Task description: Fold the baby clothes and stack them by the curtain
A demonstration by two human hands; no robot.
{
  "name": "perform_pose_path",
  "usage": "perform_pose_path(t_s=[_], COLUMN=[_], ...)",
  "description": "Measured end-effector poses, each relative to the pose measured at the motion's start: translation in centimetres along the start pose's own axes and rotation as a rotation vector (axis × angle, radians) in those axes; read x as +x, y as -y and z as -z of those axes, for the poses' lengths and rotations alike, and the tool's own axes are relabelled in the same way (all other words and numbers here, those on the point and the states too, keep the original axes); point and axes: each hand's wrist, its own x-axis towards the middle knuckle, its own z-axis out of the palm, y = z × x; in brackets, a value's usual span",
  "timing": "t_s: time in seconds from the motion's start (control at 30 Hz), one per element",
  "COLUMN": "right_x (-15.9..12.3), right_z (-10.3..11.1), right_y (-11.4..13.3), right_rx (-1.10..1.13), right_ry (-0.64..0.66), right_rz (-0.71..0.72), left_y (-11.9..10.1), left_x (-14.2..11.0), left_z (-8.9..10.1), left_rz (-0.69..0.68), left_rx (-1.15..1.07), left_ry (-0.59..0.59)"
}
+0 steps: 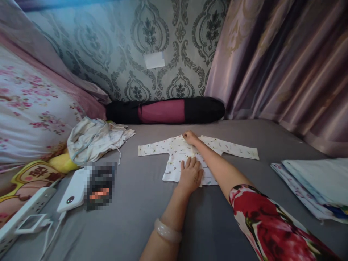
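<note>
A small white baby shirt with a tiny scattered print lies spread on the grey sheet, its two long sleeves stretched out to the sides. Flat on the front of the shirt, below its middle, rests my left hand, fingers extended. My right hand reaches past it to the neckline, with the fingers curled and pinching the cloth there. My right forearm covers part of the shirt's right side.
A crumpled heap of pale clothes lies at left. Nearer are a white power bank with a cable and a power strip. Folded clothes are stacked at right. A black and pink rolled bag lies along the wall.
</note>
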Motion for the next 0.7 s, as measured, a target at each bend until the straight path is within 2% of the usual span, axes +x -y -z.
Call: perform_pose_path(t_s=[0.23, 0.4, 0.57, 0.7], right_x=[-1.2, -2.1, -4.9, -6.9], right_z=[-0.6, 0.3, 1.4, 1.7], right_y=[0.7, 0.7, -0.6, -1.9], right_rx=[-0.011, -0.039, -0.06, -0.174], right_ry=[-0.128, -0.055, -0.042, -0.013], right_rz=[-0.038, 0.025, 0.117, -0.005], left_y=[-0.2, 0.0, 0.2, 0.1], left_x=[0.1, 0.0, 0.0, -0.1], left_z=[0.3, 0.3, 0.1, 0.1], left_rz=[0.02, 0.021, 0.013, 0.012], left_rx=[0.01, -0.01, -0.014, -0.001], left_ry=[0.058, 0.062, 0.049, 0.049])
